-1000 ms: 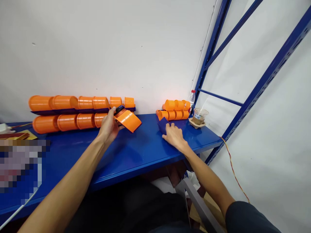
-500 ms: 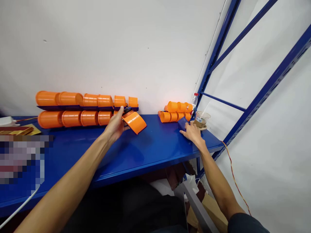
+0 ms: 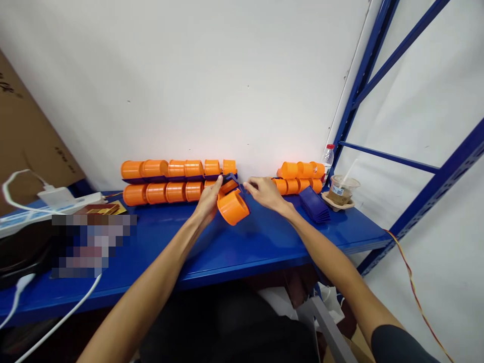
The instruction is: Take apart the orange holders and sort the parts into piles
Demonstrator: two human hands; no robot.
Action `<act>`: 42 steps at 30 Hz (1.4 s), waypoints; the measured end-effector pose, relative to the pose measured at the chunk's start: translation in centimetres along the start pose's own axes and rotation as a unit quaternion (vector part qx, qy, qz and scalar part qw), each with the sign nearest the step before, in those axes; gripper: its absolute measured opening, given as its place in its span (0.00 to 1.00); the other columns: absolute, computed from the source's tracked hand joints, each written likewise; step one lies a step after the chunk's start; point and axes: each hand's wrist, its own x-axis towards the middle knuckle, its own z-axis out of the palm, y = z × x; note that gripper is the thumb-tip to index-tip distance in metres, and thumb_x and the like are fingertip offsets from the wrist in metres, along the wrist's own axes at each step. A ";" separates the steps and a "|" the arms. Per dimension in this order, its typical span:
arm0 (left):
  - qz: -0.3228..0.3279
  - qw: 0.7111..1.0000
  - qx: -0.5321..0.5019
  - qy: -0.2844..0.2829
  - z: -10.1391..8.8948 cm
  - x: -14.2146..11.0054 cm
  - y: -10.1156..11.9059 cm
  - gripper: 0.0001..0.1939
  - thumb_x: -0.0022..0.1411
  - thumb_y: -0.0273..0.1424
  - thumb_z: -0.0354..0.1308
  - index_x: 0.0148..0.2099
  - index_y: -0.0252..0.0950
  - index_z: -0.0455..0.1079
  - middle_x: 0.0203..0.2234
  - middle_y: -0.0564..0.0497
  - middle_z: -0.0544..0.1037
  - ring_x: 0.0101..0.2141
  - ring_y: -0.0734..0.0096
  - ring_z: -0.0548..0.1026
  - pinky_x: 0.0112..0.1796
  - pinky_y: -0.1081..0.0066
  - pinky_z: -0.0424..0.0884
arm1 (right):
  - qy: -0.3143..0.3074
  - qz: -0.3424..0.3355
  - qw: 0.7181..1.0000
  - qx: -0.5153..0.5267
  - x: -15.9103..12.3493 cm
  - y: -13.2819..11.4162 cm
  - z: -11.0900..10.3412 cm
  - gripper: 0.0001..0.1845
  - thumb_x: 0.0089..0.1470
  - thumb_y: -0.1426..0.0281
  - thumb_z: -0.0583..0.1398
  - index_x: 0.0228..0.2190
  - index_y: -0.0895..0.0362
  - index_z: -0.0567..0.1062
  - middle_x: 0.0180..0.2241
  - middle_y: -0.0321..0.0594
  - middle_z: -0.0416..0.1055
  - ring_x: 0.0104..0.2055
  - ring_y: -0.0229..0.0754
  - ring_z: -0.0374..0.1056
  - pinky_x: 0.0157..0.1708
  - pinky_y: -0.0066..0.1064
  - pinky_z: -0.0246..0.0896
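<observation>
I wear a short, dark navy sleeve, well back from my right hand; black clothing shows below my grip, between my bare forearms.

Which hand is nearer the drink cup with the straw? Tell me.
Right. The right hand is left of the drink cup, past the stack of blue pieces. The left hand is farther left, holding an orange piece.
</observation>
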 end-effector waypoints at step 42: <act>0.133 0.978 0.101 0.125 -0.8 1.2 -1.3 0.20 0.67 0.50 0.63 0.42 0.36 0.76 0.26 0.50 0.80 0.33 0.62 0.83 0.31 0.73 0.76 | -0.282 0.107 0.938 -0.169 1.2 4.5 -1.0 0.11 0.60 0.74 0.61 0.30 0.64 0.82 0.26 0.52 0.79 0.31 0.50 0.77 0.37 0.38 0.70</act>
